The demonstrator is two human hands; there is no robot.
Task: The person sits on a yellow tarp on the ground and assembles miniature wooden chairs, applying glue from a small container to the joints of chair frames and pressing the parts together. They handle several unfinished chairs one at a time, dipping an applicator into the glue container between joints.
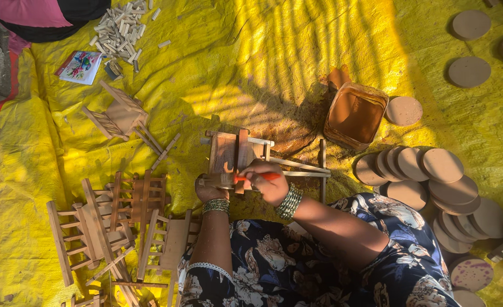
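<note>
Left hand (pixel 208 186): wrapped around the near edge of a small wooden chair (pixel 234 152), fingers closed on the wood, bangles at the wrist.
Right hand (pixel 269 181): pinched shut on a brush (pixel 263 177) with an orange handle, tip laid against the chair's frame (bristles hidden behind the fingers).
Chair: lying on the yellow tarp (pixel 274 57), just in front of the knees, between both hands; thin sticks (pixel 305 169) crossed just to its right.
Paint tub (pixel 355 115): square, filled with brown paint, standing beyond the chair to the right, well clear of both hands; brown stains on the tarp around it.
Discs (pixel 442 165): round brown pieces, overlapping in a heap right of the tub, more scattered apart in the far right corner.
Bare chairs (pixel 115 227): unpainted, tumbled together on the left beside the left knee; one more (pixel 121 116) lying apart, farther out.
Pegs (pixel 121 28): short pale wooden bits piled at the far left, a colourful booklet (pixel 80 66) just beside them.
Lap: dark floral cloth (pixel 297 267) (covers the lower middle of the view), both forearms reaching out over it.
Light: striped sun and shadow across the tarp's far half.
</note>
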